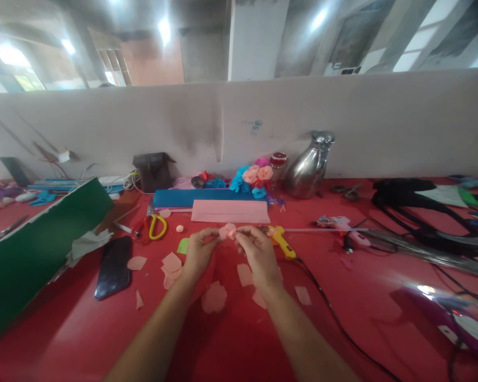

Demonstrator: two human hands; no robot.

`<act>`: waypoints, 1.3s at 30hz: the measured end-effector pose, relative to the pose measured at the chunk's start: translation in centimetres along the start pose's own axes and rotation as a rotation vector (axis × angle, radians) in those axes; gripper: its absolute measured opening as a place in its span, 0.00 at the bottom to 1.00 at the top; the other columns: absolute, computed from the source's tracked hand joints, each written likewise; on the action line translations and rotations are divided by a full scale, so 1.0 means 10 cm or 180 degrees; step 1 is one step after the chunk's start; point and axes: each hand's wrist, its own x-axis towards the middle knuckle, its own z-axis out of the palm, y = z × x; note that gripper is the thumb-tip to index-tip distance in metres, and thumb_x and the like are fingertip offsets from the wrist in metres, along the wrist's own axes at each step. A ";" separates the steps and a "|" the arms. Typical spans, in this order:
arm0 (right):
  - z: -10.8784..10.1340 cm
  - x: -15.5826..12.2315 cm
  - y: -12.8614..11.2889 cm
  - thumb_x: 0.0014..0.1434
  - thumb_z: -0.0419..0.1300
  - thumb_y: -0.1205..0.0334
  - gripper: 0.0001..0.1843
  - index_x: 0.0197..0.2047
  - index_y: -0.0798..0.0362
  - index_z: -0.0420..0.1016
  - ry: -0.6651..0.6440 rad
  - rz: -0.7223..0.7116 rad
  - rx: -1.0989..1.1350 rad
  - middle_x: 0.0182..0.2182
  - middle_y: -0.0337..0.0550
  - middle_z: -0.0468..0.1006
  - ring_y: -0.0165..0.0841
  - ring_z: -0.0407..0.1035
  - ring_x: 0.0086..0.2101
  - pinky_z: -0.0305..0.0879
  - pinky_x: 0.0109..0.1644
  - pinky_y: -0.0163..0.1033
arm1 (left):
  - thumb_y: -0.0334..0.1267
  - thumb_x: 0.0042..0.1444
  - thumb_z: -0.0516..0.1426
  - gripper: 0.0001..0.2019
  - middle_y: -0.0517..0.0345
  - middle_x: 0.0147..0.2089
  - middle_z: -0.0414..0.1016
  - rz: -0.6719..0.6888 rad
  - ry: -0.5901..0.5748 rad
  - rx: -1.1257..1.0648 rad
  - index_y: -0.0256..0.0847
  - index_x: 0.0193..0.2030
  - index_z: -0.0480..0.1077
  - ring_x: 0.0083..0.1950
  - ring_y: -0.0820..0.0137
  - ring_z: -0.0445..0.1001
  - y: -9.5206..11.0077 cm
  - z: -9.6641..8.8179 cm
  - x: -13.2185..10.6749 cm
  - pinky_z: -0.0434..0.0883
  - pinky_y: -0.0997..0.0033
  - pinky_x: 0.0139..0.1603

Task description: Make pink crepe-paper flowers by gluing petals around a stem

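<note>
Steel jug [307, 170]: upright at the back of the red table [231, 353], against the pale partition [151, 124]; I can't see what it holds.
Red-lidded jar [278, 163]: just left of the jug, its lower part partly behind paper flowers [257, 175] in peach, blue and magenta; its contents I can't make out.
Dark pouch [153, 172]: farther left by the partition, whatever is inside hidden from me.
Paper sheets: a folded pink strip [231, 212] lies in front of a blue one [207, 198], both beyond the hands.
Yellow glue gun [284, 244]: just beside the right hand [258, 257], on its outer side, its black cord [330, 305] trailing toward the near edge past the right forearm.
Left side: yellow-handled scissors [158, 227], then a dark phone [113, 268], and a long green board [43, 239] tilted along the edge of the work area.
Cut petals [214, 297]: pink pieces scattered around and beneath both forearms.
Pink paper blossom [228, 232]: raised above the table between the two hands, at the fingertips.
Grip: left hand [200, 249] pinches the blossom's left edge between thumb and fingers; the right pinches its right side.
</note>
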 end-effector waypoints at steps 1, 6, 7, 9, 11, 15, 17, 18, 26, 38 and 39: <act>0.00 0.00 0.00 0.48 0.59 0.59 0.05 0.27 0.52 0.71 0.0009 0.0014 -0.0020 0.20 0.36 0.70 0.28 0.60 0.22 0.55 0.26 0.34 | 0.37 0.45 0.62 0.08 0.55 0.31 0.78 0.0001 -0.0004 0.0012 0.38 0.33 0.78 0.37 0.66 0.73 0.01 0.00 0.00 0.68 0.67 0.45; 0.03 -0.01 0.00 0.46 0.58 0.61 0.05 0.23 0.52 0.69 0.0062 0.0359 0.0206 0.18 0.34 0.68 0.26 0.57 0.20 0.53 0.25 0.33 | 0.39 0.45 0.62 0.09 0.55 0.32 0.78 -0.0048 -0.0064 -0.0039 0.39 0.33 0.78 0.38 0.66 0.74 0.05 0.02 -0.02 0.68 0.67 0.45; 0.04 -0.03 0.00 0.46 0.58 0.61 0.05 0.23 0.53 0.69 0.0044 0.0467 0.0289 0.18 0.34 0.68 0.25 0.57 0.19 0.52 0.24 0.33 | 0.40 0.46 0.62 0.09 0.55 0.32 0.79 -0.0071 -0.0054 -0.0071 0.39 0.33 0.78 0.38 0.66 0.74 0.05 0.02 -0.02 0.68 0.67 0.45; 0.08 -0.05 0.00 0.46 0.59 0.59 0.07 0.22 0.53 0.68 -0.0011 0.0663 0.0458 0.17 0.34 0.68 0.25 0.57 0.19 0.50 0.23 0.33 | 0.40 0.46 0.62 0.09 0.55 0.33 0.79 -0.0110 -0.0033 -0.0137 0.38 0.33 0.78 0.38 0.67 0.74 0.07 0.02 -0.02 0.67 0.67 0.46; 0.11 -0.08 -0.01 0.46 0.59 0.58 0.09 0.21 0.52 0.67 -0.0064 0.0767 0.0567 0.16 0.34 0.68 0.25 0.57 0.18 0.50 0.23 0.33 | 0.39 0.45 0.63 0.09 0.55 0.33 0.79 -0.0125 -0.0013 -0.0197 0.38 0.33 0.78 0.38 0.67 0.74 0.07 0.02 -0.02 0.67 0.67 0.45; 0.14 -0.12 -0.03 0.46 0.59 0.58 0.07 0.23 0.52 0.67 -0.0022 0.0602 0.0528 0.17 0.34 0.68 0.25 0.58 0.18 0.52 0.23 0.33 | 0.38 0.44 0.63 0.08 0.55 0.32 0.79 -0.0140 0.0011 -0.0324 0.38 0.32 0.78 0.36 0.68 0.74 0.05 0.02 -0.01 0.68 0.69 0.43; 0.15 -0.13 -0.03 0.47 0.58 0.59 0.06 0.24 0.51 0.67 0.0036 0.0456 0.0459 0.17 0.34 0.68 0.26 0.58 0.19 0.53 0.23 0.33 | 0.38 0.44 0.63 0.08 0.55 0.32 0.78 -0.0154 0.0003 -0.0401 0.38 0.31 0.77 0.37 0.68 0.74 0.05 0.02 -0.02 0.67 0.69 0.43; 0.16 -0.14 -0.03 0.47 0.58 0.60 0.05 0.25 0.51 0.68 0.0043 0.0403 0.0436 0.17 0.34 0.68 0.26 0.58 0.19 0.53 0.23 0.34 | 0.38 0.44 0.64 0.07 0.56 0.31 0.78 -0.0169 0.0005 -0.0444 0.38 0.31 0.77 0.37 0.69 0.73 0.05 0.03 -0.02 0.68 0.70 0.43; 0.18 -0.19 -0.03 0.51 0.57 0.59 0.05 0.29 0.50 0.67 0.0012 0.0198 0.0245 0.18 0.33 0.68 0.27 0.59 0.19 0.56 0.24 0.34 | 0.37 0.42 0.64 0.07 0.56 0.30 0.78 -0.0262 0.0049 -0.0751 0.38 0.30 0.77 0.37 0.69 0.74 0.07 0.05 -0.02 0.69 0.69 0.44; 0.08 -0.15 -0.06 0.52 0.59 0.58 0.06 0.32 0.51 0.71 0.0184 -0.0567 -0.0521 0.28 0.41 0.75 0.32 0.66 0.28 0.61 0.32 0.36 | 0.38 0.42 0.64 0.08 0.56 0.32 0.79 -0.0027 -0.0020 -0.0509 0.39 0.32 0.78 0.37 0.66 0.74 0.04 0.04 -0.03 0.69 0.64 0.47; 0.07 -0.15 -0.06 0.52 0.59 0.59 0.05 0.31 0.51 0.72 0.0213 -0.0590 -0.0569 0.27 0.40 0.75 0.32 0.67 0.28 0.61 0.32 0.37 | 0.38 0.42 0.64 0.08 0.55 0.32 0.79 -0.0007 -0.0039 -0.0470 0.39 0.32 0.78 0.38 0.66 0.74 0.04 0.04 -0.03 0.69 0.64 0.47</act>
